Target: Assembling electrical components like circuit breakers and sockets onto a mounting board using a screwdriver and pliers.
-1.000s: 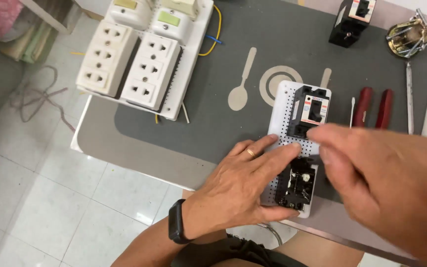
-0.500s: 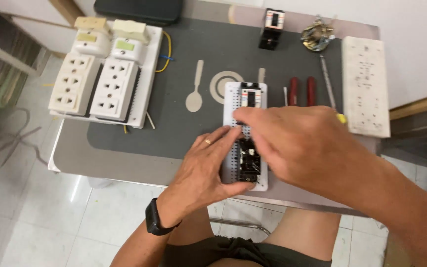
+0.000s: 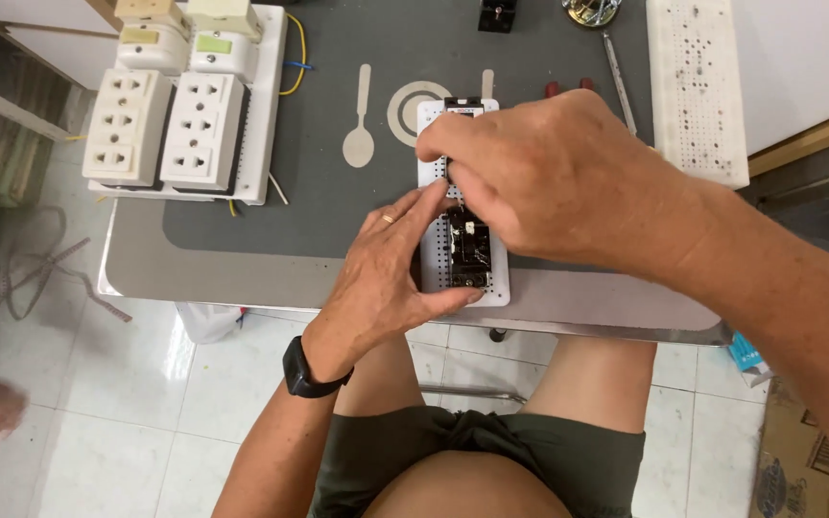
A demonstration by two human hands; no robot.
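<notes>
A white perforated board point(image 3: 499, 278) lies at the near edge of the grey table point(image 3: 146, 269). A black electrical component point(image 3: 468, 251) sits on its near half, and another black one point(image 3: 462, 102) peeks out at its far end. My left hand point(image 3: 386, 278) wraps the board's left and near edge, thumb under the black component. My right hand point(image 3: 539, 173) hovers over the board's middle, fingers pinched together on something small just above the near component; what they pinch is hidden.
A white panel with several wall sockets point(image 3: 179, 115) fills the table's far left. A second white perforated board point(image 3: 698, 86) lies far right, with a screwdriver point(image 3: 618, 82) beside it. A cardboard box point(image 3: 808, 470) stands on the floor at right.
The view has shifted and moved closer. My right hand has moved left over the board's middle and pinched shut. My left hand keeps its hold on the board.
</notes>
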